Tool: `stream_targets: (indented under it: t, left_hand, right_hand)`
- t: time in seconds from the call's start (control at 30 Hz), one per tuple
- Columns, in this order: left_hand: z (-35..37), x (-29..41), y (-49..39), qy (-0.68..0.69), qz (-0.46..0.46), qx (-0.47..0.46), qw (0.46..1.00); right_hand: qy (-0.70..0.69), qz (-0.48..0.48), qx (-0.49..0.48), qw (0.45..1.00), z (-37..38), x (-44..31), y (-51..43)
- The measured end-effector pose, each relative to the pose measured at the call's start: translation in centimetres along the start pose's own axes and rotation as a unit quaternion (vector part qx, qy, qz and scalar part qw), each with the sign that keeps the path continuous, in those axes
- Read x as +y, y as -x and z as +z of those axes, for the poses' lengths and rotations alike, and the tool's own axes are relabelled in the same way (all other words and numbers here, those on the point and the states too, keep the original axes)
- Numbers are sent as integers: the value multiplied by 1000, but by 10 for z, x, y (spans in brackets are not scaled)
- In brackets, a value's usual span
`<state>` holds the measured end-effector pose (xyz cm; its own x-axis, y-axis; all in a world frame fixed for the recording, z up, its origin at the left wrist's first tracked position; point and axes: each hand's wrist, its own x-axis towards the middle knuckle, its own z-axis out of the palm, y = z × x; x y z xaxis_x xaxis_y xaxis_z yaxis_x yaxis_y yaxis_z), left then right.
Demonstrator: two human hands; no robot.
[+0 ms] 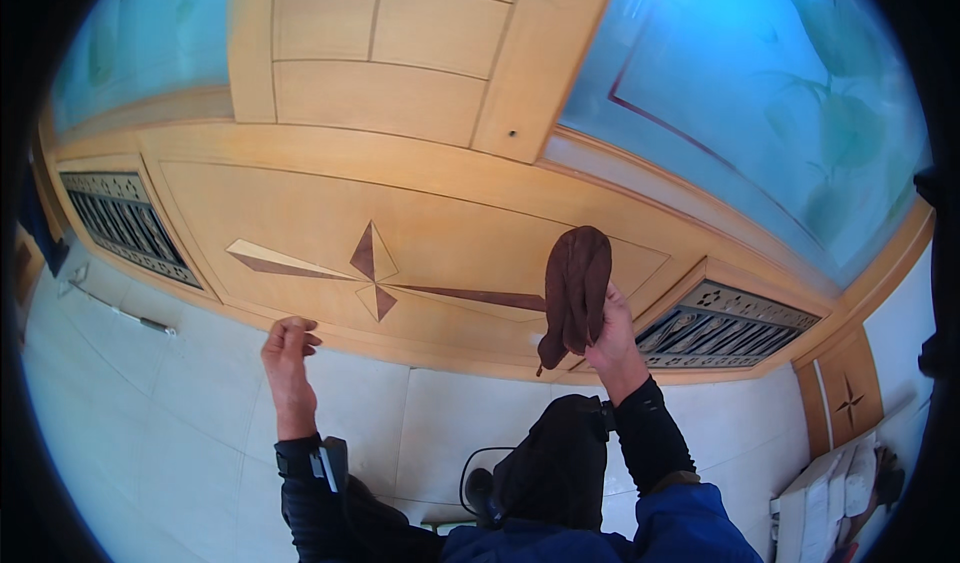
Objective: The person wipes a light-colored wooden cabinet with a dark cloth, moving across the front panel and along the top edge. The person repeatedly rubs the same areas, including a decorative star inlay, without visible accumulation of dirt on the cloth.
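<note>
A folded dark brown cloth (576, 289) hangs in my right hand (619, 338), which grips it along its right side. The cloth is in front of the light wooden panel (450, 210) and covers the right tip of the inlaid star (373, 281). Whether the cloth touches the wood cannot be told. My left hand (289, 364) is raised lower and to the left, near the panel's bottom edge, its fingers loosely bent and nothing visible in them.
Decorative grilles (131, 225) (727, 326) flank the panel. Above are frosted blue glass panes (750, 97) and a grooved wooden section (382, 52). A thin rod (124, 311) lies on the tiled floor (202, 405) at left. Pale stacked items (825, 480) stand at lower right.
</note>
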<state>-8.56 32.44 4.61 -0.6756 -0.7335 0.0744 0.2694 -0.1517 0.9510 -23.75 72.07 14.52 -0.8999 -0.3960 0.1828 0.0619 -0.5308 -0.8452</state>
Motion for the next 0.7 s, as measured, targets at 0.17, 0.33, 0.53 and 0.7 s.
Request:
stream_targets:
  t: [0.17,0.33,0.53,0.7]
  left_hand:
    - [70,12,65,-102,-25,-171,980]
    - [161,13,137,-29,-10,-310,950]
    - [199,16,158,0,-48,-335,941]
    - [203,31,151,2,-58,-287,956]
  right_hand:
    - [-5,9,-24,1000,-20,4,16]
    - [199,-27,6,980,-1,34,34]
    - [423,-192,-88,881,8,19,43]
    - [535,-301,-86,785,-30,-53,12]
